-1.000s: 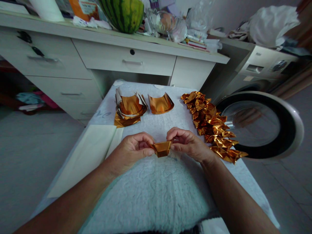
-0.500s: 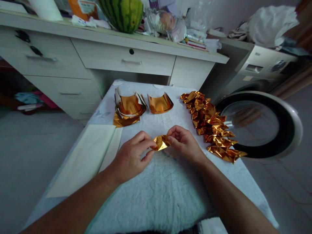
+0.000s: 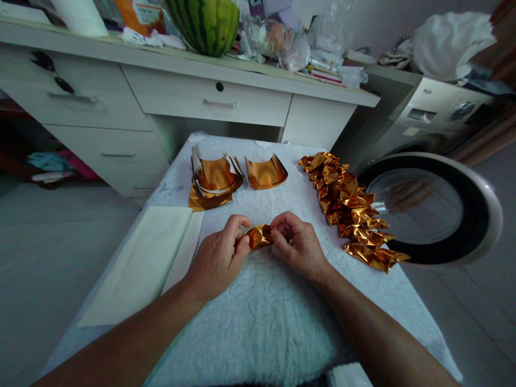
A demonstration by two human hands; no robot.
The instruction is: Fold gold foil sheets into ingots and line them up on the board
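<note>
Pinching gold foil piece (image 3: 260, 237) between left hand (image 3: 217, 259) and right hand (image 3: 301, 248), well inside edges of cloth-covered table (image 3: 296, 200); leaving gap beside foil row (image 3: 355, 201); facing white drawers (image 3: 177, 97).

I have a table draped in a pale patterned cloth (image 3: 306, 204). From its centre, at eleven o'clock, I see a stack of curled gold sheets (image 3: 217, 174), with flat gold foil (image 3: 209, 202) just below it. At twelve sits a smaller curl of gold foil (image 3: 266, 173). Crinkled folded pieces (image 3: 342, 199) crowd from one to three o'clock. Toward nine, a white paper (image 3: 137, 263) overlaps a second sheet (image 3: 185, 252).
</note>
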